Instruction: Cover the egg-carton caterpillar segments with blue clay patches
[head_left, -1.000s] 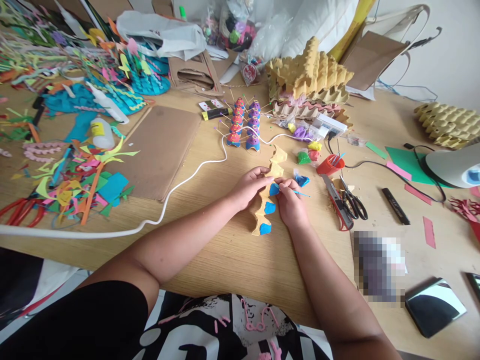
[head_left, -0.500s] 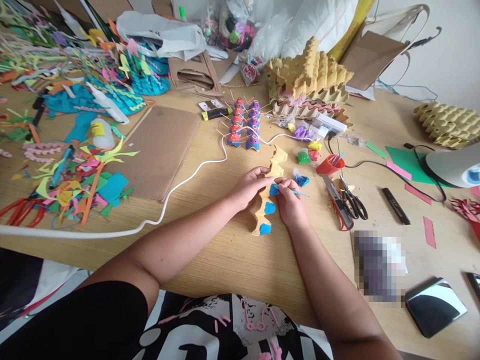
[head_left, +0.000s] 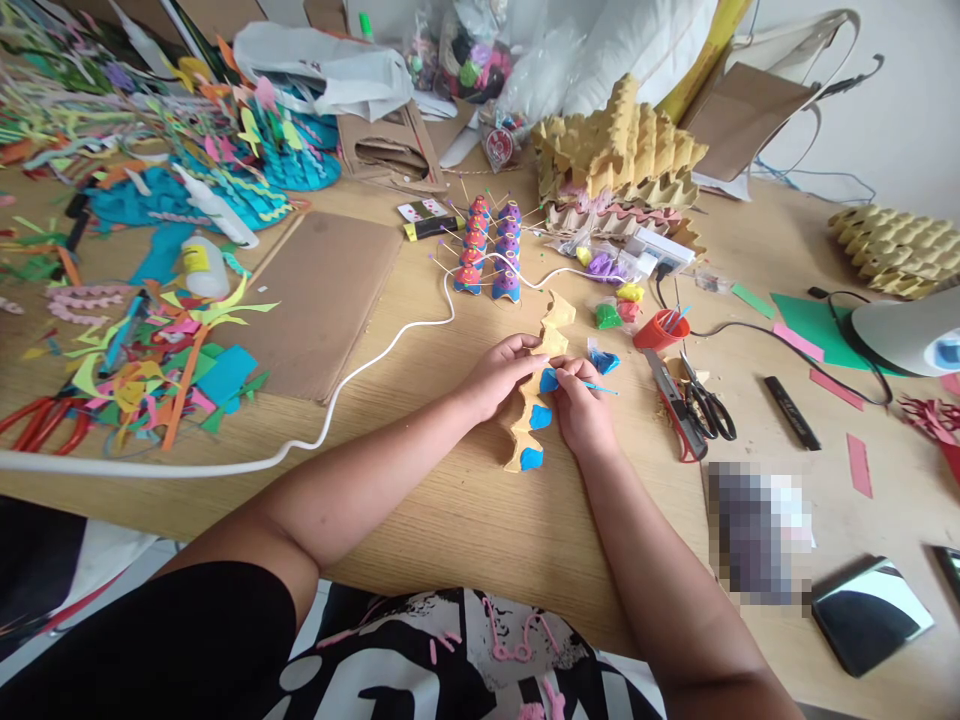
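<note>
A pale yellow strip of egg carton (head_left: 556, 342) lies lengthwise away from me on the table, with blue clay patches (head_left: 539, 417) along its right side. My left hand (head_left: 501, 376) is closed on the strip's left edge, thumb on top. In my right hand (head_left: 585, 405) is a thin blue modelling tool (head_left: 602, 389), its tip hidden by the fingers, which touch the uppermost blue patch. Just beyond that hand sits a small bag of blue clay (head_left: 602, 359). Two decorated egg-carton strips, one red (head_left: 475, 243) and one purple (head_left: 508, 250), stand farther back, stuck with pins.
To the right are a red cup of tools (head_left: 661, 328), a box cutter (head_left: 677, 405) and black-handled scissors (head_left: 709, 405). A white cable (head_left: 360, 368) crosses the table on the left, near a cardboard sheet (head_left: 322, 300) and paper scraps. Stacked egg trays (head_left: 615, 140) stand behind.
Hardly anything differs. Both hands keep their places on the egg-carton strip, and the strip's near end has shifted very slightly.
</note>
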